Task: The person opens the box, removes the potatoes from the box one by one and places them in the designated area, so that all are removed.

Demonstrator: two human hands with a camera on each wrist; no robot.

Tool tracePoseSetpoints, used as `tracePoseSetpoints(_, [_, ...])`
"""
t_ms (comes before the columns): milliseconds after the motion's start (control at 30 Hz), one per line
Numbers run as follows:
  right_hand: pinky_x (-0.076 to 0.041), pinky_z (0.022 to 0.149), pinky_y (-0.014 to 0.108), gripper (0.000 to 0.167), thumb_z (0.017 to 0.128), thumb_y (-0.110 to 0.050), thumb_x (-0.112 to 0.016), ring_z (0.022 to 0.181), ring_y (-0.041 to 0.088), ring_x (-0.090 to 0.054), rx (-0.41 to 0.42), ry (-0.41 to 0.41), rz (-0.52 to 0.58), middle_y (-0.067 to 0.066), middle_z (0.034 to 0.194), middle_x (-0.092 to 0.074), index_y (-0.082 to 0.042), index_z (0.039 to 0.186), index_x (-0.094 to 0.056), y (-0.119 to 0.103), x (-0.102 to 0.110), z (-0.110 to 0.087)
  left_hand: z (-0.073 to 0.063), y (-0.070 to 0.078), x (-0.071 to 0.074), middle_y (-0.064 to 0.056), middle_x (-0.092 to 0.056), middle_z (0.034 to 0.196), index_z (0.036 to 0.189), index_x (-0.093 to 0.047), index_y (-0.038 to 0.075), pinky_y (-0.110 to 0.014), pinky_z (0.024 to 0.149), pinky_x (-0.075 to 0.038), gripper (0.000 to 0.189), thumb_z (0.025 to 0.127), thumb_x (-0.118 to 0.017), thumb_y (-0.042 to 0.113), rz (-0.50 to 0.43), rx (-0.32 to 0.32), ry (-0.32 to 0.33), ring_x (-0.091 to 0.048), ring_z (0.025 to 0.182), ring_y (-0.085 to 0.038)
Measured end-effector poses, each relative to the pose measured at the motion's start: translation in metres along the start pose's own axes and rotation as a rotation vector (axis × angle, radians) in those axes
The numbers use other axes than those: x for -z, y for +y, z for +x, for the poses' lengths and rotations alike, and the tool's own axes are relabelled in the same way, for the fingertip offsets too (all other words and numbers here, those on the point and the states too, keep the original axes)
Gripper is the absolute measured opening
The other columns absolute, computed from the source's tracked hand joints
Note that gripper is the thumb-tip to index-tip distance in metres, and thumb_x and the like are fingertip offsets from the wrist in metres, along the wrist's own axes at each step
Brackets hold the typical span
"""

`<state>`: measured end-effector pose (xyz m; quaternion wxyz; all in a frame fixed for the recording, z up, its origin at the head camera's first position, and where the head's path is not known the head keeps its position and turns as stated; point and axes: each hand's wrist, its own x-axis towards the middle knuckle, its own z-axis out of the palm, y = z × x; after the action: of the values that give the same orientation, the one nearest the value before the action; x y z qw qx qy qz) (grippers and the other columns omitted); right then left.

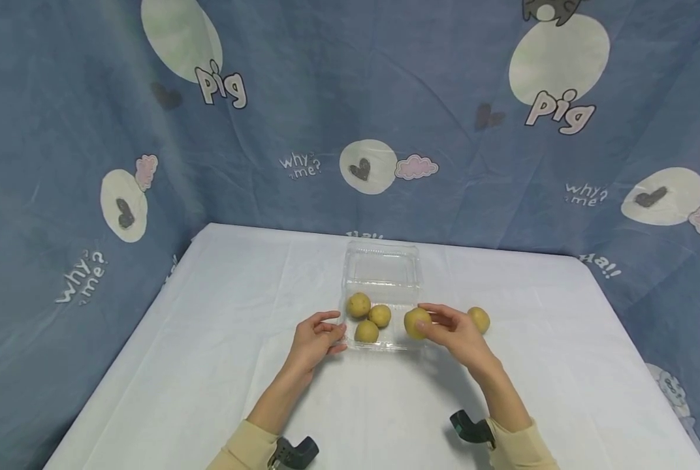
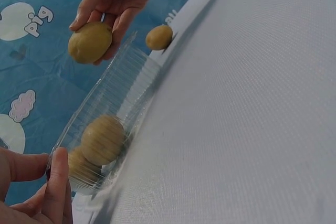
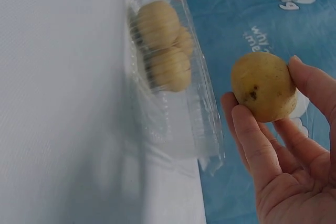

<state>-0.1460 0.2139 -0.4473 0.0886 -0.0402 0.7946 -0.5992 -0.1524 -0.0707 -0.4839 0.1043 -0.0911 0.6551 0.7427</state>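
1. The held potato, roughly round, is raised above the right-hand end of the clear box, and no long axis stands out.
2. The right hand pinches it between thumb and fingertips; the potato lies toward nine to ten o'clock from that palm, and this is the nearer hand.
3. The box base runs lengthwise from nine to three o'clock, its vacant stretch beneath the potato; three potatoes sit inside, toward nine.
4. The left hand pinches the box's edge at nine o'clock.
5. The open lid lies toward twelve.
6. Another loose potato rests on the white-covered bench, at two o'clock from the right hand.
7. A blue printed curtain hangs beyond.
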Motion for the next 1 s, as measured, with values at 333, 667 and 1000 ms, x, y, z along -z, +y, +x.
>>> tracePoseSetpoints(333, [-0.055,0.085,0.03,0.046,0.09,-0.024,-0.073,0.102,0.023,-0.064,-0.017,0.007,0.016,0.015,0.117,-0.066,-0.006,0.13,-0.06,0.005,0.003,-0.005,0.0,-0.001,0.0,-0.011,-0.061,0.089,0.128,-0.057,-0.002,-0.03,0.072,-0.062,0.04,0.091,-0.068,0.002,0.0,0.008,0.007,-0.061,0.081,-0.017])
tracePoseSetpoints(667, [-0.056,0.086,0.028,0.048,0.091,-0.024,-0.072,0.102,0.022,-0.064,-0.041,0.024,0.052,0.016,0.118,-0.064,-0.004,0.132,-0.058,0.009,0.008,-0.009,0.0,0.002,0.0,-0.01,-0.061,0.087,0.128,-0.057,-0.003,-0.03,0.071,-0.062,0.04,0.09,-0.068,0.0,-0.012,0.009,0.014,-0.062,0.08,-0.016])
tracePoseSetpoints(1000, [-0.056,0.087,0.027,0.048,0.09,-0.022,-0.073,0.102,0.02,-0.063,-0.062,0.057,0.066,0.016,0.118,-0.064,-0.003,0.131,-0.059,0.011,0.014,-0.013,0.001,0.0,0.0,-0.01,-0.061,0.087,0.128,-0.056,-0.005,-0.029,0.07,-0.062,0.041,0.09,-0.069,0.001,-0.022,-0.003,0.005,-0.061,0.079,-0.016])
